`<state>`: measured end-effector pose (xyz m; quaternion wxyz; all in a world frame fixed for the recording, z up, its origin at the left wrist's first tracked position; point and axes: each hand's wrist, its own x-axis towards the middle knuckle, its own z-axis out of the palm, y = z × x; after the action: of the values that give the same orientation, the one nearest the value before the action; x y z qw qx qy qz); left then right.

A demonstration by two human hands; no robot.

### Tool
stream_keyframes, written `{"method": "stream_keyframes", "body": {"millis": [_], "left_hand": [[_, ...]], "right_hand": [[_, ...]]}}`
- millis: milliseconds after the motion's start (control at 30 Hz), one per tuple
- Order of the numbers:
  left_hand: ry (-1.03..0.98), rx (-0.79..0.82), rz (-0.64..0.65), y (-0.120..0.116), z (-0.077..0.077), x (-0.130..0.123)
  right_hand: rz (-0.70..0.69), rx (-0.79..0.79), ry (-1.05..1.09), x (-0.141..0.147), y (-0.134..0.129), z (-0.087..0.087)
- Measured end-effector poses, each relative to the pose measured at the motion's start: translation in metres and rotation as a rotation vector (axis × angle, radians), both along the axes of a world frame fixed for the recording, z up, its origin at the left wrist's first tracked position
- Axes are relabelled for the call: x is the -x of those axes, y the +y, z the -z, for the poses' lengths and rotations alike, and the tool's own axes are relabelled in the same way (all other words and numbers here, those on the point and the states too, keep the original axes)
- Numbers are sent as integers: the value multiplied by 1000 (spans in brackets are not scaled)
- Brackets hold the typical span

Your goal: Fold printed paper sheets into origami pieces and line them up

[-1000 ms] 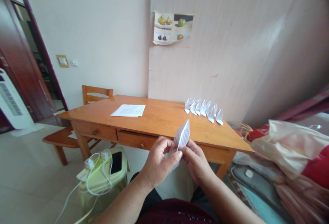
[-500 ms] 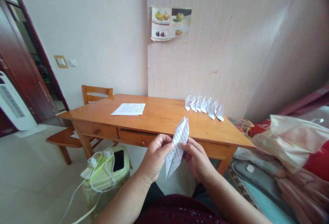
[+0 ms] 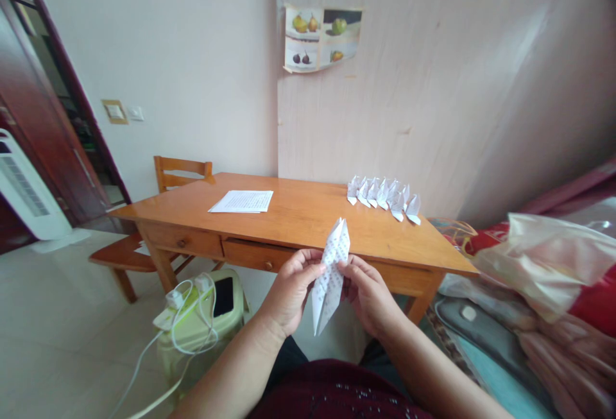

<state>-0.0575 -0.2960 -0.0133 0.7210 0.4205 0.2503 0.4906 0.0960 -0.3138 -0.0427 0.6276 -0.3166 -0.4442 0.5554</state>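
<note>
A long folded paper (image 3: 331,278), white with printed marks, is held upright in front of the table edge, with pointed ends at top and bottom. My left hand (image 3: 296,287) pinches its left side, thumb on the front face and fingers behind. On the opposite side my right hand (image 3: 368,290) grips it the same way, thumb near the middle crease. Several folded paper figures (image 3: 383,194) stand in a cluster at the back right of the wooden table (image 3: 303,213). A stack of printed sheets (image 3: 243,201) lies on the table's left half.
A pale green stool (image 3: 226,329) at lower left bears a power strip, white cables (image 3: 212,326) and a dark phone (image 3: 222,297). A wooden chair (image 3: 129,255) stands at the table's left. Bags (image 3: 543,258) and cloth are piled on the right.
The folded paper has turned slightly more upright, its top tip shifting a little left. Both hands keep their hold, and the camera view has shifted slightly.
</note>
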Motion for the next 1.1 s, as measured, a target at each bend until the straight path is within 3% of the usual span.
{"method": "stream_keyframes", "body": {"millis": [467, 867, 1100], "left_hand": [[168, -198, -75, 0, 3, 1], [161, -189, -119, -4, -3, -2], [195, -208, -141, -1, 0, -2]], "right_hand": [[43, -35, -98, 0, -1, -7], [-24, -29, -82, -1, -2, -7], [43, -58, -216, -1, 0, -6]]}}
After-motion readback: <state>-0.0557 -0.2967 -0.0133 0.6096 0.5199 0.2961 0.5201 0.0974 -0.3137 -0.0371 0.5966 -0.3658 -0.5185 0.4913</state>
